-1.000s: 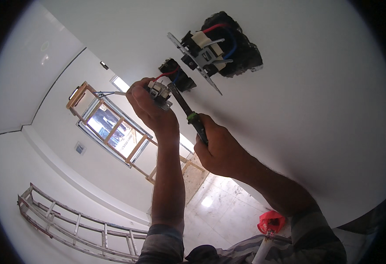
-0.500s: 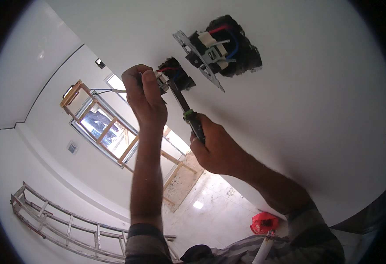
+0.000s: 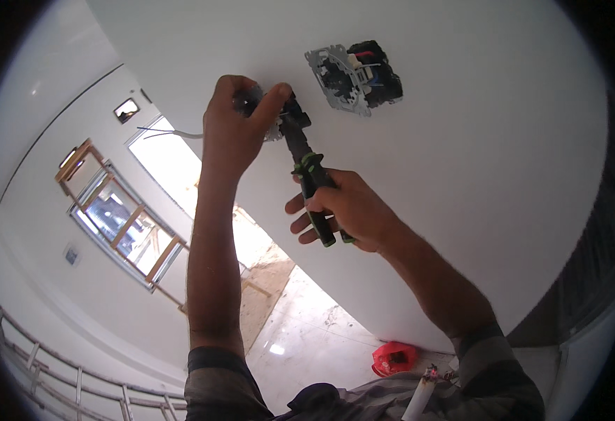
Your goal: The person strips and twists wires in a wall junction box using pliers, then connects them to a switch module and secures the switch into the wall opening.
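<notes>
Your left hand is raised against the white wall, fingers and thumb curled shut around a small switch insert at the wall opening; most of that part is hidden behind your fingers, so you cannot tell how it sits. Your right hand is wrapped around the black-and-green handle of a screwdriver, with the lower fingers loosened and sticking out a little. The shaft points toward 11 o'clock, and its tip meets the insert just beside your left thumb. At 2 o'clock from the left hand, a second insert with a metal frame hangs out of its wall box, red and blue wires showing behind it. A thin white wire sticks out at 9 o'clock from your left hand. At 6 o'clock, far down on the floor, lies a red object.
</notes>
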A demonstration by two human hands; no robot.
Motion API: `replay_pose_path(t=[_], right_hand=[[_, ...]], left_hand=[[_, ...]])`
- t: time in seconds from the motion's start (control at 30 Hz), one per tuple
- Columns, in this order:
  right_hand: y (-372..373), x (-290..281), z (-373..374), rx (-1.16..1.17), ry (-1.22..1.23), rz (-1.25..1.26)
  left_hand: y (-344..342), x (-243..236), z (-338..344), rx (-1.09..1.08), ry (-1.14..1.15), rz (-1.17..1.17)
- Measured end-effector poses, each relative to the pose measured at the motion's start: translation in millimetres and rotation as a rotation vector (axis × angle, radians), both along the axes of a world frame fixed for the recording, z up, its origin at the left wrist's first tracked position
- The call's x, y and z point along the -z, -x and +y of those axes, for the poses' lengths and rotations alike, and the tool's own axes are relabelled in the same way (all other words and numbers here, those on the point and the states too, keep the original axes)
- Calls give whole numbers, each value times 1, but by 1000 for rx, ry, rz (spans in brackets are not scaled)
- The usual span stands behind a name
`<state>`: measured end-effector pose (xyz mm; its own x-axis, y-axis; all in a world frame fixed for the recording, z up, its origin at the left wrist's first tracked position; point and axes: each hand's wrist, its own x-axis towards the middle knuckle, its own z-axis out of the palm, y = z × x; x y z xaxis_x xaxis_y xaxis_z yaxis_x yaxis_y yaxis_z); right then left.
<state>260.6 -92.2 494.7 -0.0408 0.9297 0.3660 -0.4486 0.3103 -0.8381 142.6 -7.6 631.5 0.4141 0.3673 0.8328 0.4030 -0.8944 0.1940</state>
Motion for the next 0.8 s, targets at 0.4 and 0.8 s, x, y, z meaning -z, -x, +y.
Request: replay_pose_path(t=[0.4,0.8], right_hand=[[37,88,-63,256,200,-96],[57,203,-103,373,534,-4]], left_hand=[[32,46,27,392,193,-250],[5,51,20,222,188,-354]])
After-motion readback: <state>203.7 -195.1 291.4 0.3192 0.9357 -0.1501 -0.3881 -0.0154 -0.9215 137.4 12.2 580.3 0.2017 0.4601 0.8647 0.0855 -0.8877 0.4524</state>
